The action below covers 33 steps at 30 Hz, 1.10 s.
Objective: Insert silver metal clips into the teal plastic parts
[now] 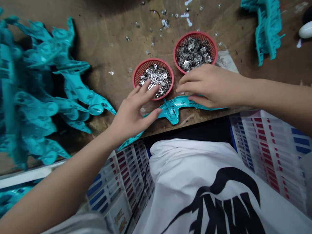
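Observation:
A teal plastic molded part (172,110), winged with a stubby centre, lies along the table's near edge. My left hand (136,112) is over its left wing, fingers spread and thumb apart; the fingertips reach the near rim of the left red basket (135,76), which holds small shiny metal clips (156,76). My right hand (209,86) is over the right wing, fingers slightly bent and thumb lying apart along the teal plastic. Near its fingertips is a loose metal clip (182,93). The second red basket (215,48), full of darker metal clips (195,53), stands just beyond that hand.
Many teal parts (44,81) are heaped on the left, with a few more stacked (268,29) at the far right. Loose clips and white bits (186,18) dot the brown table (104,42). Plastic crates (122,172) stand below its edge on either side.

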Each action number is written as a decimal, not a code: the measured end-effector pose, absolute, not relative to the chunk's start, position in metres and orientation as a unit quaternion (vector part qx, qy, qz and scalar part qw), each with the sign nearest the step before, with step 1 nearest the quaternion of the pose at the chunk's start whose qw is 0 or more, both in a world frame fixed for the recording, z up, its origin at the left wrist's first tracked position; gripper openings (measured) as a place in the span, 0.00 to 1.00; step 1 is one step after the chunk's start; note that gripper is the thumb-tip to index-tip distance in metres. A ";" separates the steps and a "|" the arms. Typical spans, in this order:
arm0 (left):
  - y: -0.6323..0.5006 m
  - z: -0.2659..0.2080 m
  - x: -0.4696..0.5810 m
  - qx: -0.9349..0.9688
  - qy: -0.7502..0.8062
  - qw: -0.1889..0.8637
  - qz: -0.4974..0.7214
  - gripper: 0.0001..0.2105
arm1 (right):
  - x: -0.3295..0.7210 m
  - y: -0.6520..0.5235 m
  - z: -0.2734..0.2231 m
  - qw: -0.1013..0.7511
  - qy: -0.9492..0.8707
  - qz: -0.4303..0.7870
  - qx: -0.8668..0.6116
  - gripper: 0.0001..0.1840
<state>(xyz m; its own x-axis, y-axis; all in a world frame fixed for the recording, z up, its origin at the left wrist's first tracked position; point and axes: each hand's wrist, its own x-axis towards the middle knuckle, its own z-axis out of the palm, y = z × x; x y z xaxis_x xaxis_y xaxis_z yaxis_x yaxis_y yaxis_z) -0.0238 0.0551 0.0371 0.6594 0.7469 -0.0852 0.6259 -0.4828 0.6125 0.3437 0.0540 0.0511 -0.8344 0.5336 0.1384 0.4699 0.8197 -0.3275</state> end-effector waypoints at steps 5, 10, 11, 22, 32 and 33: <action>0.016 0.053 -0.006 0.748 0.335 0.566 0.092 0.49 | 0.328 0.032 0.071 0.133 -0.935 0.174 -0.278 0.25; 0.002 0.068 0.001 0.725 0.286 0.626 0.019 0.50 | 0.323 0.023 0.072 0.131 -0.939 0.176 -0.265 0.28; 0.002 0.069 0.000 0.726 0.277 0.629 0.019 0.49 | 0.323 0.024 0.070 0.135 -0.939 0.174 -0.264 0.28; 0.006 0.025 -0.013 0.957 0.164 0.227 -0.076 0.36 | 0.345 0.066 0.050 -0.024 -0.889 0.217 -0.402 0.24; 0.025 0.019 -0.026 0.934 0.145 0.321 -0.060 0.37 | 0.341 0.058 0.035 0.035 -0.876 0.303 -0.373 0.24; 0.026 0.017 -0.026 0.931 0.142 0.331 -0.058 0.38 | 0.340 0.058 0.034 0.033 -0.876 0.303 -0.374 0.25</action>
<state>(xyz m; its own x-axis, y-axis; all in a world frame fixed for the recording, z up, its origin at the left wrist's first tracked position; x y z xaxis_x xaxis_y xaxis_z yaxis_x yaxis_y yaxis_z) -0.0265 0.0260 0.0166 0.9529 0.2256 -0.2029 0.3031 -0.7402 0.6002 0.3400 0.0578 0.0340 -0.7187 0.6743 -0.1694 0.6346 0.5367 -0.5561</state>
